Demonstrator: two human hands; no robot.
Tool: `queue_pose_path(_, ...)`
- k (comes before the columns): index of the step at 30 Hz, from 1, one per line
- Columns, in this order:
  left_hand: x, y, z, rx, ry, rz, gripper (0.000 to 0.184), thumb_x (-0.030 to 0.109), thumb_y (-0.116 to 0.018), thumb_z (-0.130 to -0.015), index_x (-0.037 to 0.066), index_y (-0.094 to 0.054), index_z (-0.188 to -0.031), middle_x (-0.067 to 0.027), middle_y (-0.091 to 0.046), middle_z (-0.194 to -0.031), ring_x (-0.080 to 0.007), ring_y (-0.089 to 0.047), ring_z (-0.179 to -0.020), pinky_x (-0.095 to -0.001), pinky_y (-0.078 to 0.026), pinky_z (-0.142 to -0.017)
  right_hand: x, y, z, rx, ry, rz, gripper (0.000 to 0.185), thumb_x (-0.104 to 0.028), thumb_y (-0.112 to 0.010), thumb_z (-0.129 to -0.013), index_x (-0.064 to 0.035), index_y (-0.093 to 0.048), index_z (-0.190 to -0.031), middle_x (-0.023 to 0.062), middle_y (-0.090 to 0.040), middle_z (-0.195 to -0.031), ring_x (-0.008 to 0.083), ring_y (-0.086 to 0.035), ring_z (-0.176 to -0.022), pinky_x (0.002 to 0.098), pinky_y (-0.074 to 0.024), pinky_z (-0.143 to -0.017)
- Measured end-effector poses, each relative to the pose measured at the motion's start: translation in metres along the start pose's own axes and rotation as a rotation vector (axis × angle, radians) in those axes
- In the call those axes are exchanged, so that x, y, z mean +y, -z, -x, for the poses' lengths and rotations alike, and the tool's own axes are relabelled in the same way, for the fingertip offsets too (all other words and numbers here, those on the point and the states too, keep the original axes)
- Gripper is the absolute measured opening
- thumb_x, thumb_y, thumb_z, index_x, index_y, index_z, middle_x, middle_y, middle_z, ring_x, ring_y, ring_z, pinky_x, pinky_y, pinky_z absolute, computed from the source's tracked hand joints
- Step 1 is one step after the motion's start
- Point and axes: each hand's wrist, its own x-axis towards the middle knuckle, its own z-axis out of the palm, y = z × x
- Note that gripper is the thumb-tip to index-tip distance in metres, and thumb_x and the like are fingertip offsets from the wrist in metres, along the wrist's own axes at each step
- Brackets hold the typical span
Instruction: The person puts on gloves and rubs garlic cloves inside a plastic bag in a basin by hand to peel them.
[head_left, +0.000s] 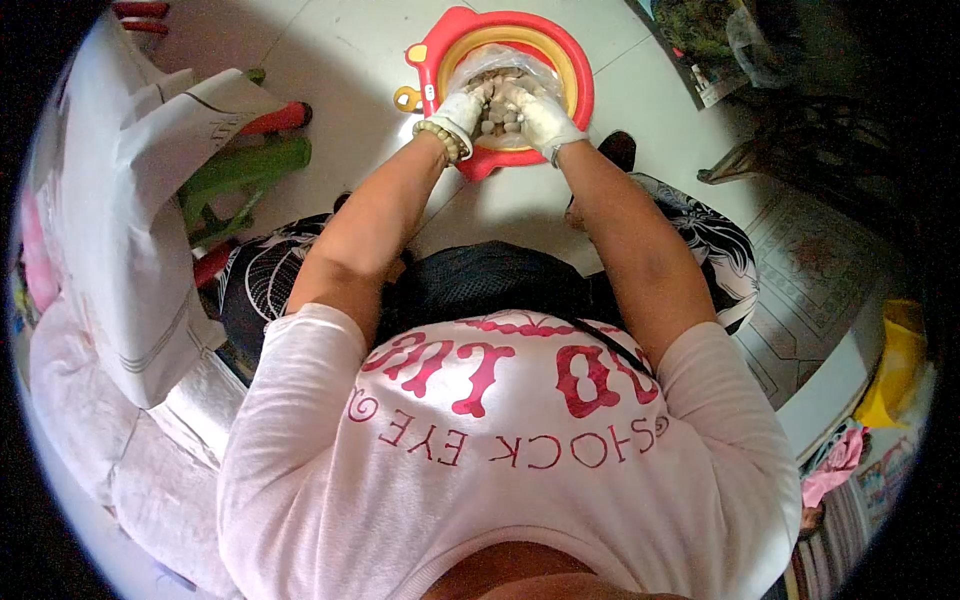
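A red and yellow basin (583,75) stands on the floor in front of me, lined with a clear plastic bag (520,62). Inside lie several small, roundish, pale-brown pieces (500,122), too small to name surely. My left hand (464,108), in a white glove with a beaded bracelet at the wrist, reaches over the near rim from the left. Its fingers are curled close to the pieces. From the right comes my right hand (542,116), also gloved, fingers bent inward. The fingertips of both hands nearly meet above the pieces; what lies between them is hidden.
On the left are a white cloth (125,220) and a green plastic stool-like piece (245,180). A dark picture-covered bag (700,50) lies at the upper right. A patterned mat (800,260) and a yellow object (895,360) are on the right.
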Motion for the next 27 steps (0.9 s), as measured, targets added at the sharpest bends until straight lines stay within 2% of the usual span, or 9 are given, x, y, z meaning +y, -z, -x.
queue_pose_path(2,-0.009,0.010,-0.006,-0.025,-0.231,-0.499,0.032,0.032,-0.043,-0.092,0.006,-0.056,-0.106,-0.0029,-0.062,-0.082,-0.0114,-0.056,-0.062,-0.0233,-0.046,-0.055,0.006,0.007,-0.003,0.004,-0.051,-0.041,0.024,-0.025,-0.053,-0.089,-0.0065,-0.053,-0.105,0.0066,-0.058,-0.093,0.0185,-0.061,-0.077,0.0313,-0.0518,-0.069)
queue_pose_path(10,-0.023,0.015,-0.026,0.073,-0.140,-0.295,0.036,0.037,-0.047,-0.090,0.006,-0.056,-0.107,-0.0020,-0.060,-0.078,-0.0115,-0.053,-0.061,-0.0238,-0.043,-0.054,0.004,0.004,-0.001,0.056,-0.172,-0.251,0.031,-0.023,-0.049,-0.091,-0.0077,-0.048,-0.118,0.0093,-0.055,-0.111,0.0245,-0.057,-0.098,0.0433,-0.0487,-0.084)
queue_pose_path(13,-0.046,0.041,-0.052,0.059,-0.143,-0.457,0.036,0.035,-0.050,-0.089,0.006,-0.055,-0.108,-0.0040,-0.060,-0.082,-0.0136,-0.055,-0.064,-0.0268,-0.045,-0.057,0.003,0.000,0.001,0.024,-0.117,-0.324,0.026,-0.023,-0.050,-0.089,-0.0107,-0.050,-0.112,0.0104,-0.059,-0.100,0.0279,-0.061,-0.085,0.0478,-0.0534,-0.074)
queue_pose_path(15,-0.049,0.044,-0.055,0.065,-0.154,-0.611,0.036,0.034,-0.052,-0.089,0.005,-0.054,-0.109,-0.0052,-0.061,-0.085,-0.0148,-0.057,-0.067,-0.0285,-0.047,-0.059,0.009,0.007,-0.008,-0.030,-0.119,-0.313,0.029,-0.020,-0.050,-0.089,-0.0076,-0.049,-0.115,0.0112,-0.056,-0.108,0.0276,-0.058,-0.094,0.0461,-0.0507,-0.080)
queue_pose_path(16,-0.054,0.042,-0.058,0.074,-0.164,-0.374,0.036,0.033,-0.053,-0.088,0.005,-0.053,-0.111,-0.0060,-0.062,-0.087,-0.0153,-0.058,-0.070,-0.0294,-0.048,-0.062,0.013,0.011,-0.012,-0.084,-0.121,-0.304,0.032,-0.016,-0.050,-0.089,-0.0046,-0.047,-0.119,0.0121,-0.052,-0.116,0.0272,-0.054,-0.103,0.0444,-0.0481,-0.085)
queue_pose_path(17,-0.057,0.038,-0.056,0.085,-0.174,-0.137,0.037,0.032,-0.055,-0.087,0.004,-0.052,-0.112,-0.0068,-0.063,-0.089,-0.0159,-0.059,-0.073,-0.0302,-0.049,-0.065,0.018,0.015,-0.016,-0.086,-0.123,-0.306,0.032,-0.016,-0.050,-0.089,-0.0046,-0.047,-0.119,0.0121,-0.052,-0.116,0.0272,-0.054,-0.103,0.0444,-0.0481,-0.085)
queue_pose_path(23,-0.019,0.012,-0.013,0.204,-0.073,-0.235,0.040,0.030,-0.055,-0.088,0.005,-0.050,-0.118,-0.0068,-0.063,-0.091,-0.0157,-0.060,-0.073,-0.0304,-0.050,-0.064,0.028,0.023,-0.023,-0.063,-0.215,-0.314,0.032,-0.005,-0.048,-0.088,0.0006,-0.046,-0.120,0.0154,-0.055,-0.110,0.0292,-0.056,-0.099,0.0442,-0.0483,-0.086)
queue_pose_path(26,-0.033,0.021,-0.030,0.248,-0.043,-0.233,0.041,0.031,-0.055,-0.087,0.004,-0.050,-0.117,-0.0059,-0.063,-0.088,-0.0158,-0.060,-0.070,-0.0296,-0.049,-0.062,0.040,0.030,-0.039,0.024,-0.226,-0.210,0.030,-0.004,-0.049,-0.087,0.0005,-0.048,-0.117,0.0152,-0.057,-0.107,0.0287,-0.058,-0.096,0.0423,-0.0506,-0.082)
queue_pose_path(27,-0.037,0.026,-0.035,0.250,-0.030,-0.300,0.038,0.029,-0.055,-0.087,0.004,-0.052,-0.115,-0.0061,-0.063,-0.087,-0.0157,-0.059,-0.069,-0.0296,-0.049,-0.061,0.069,0.054,-0.070,0.071,-0.170,0.065,0.030,-0.005,-0.051,-0.087,-0.0003,-0.049,-0.116,0.0151,-0.057,-0.106,0.0282,-0.059,-0.094,0.0410,-0.0516,-0.080)
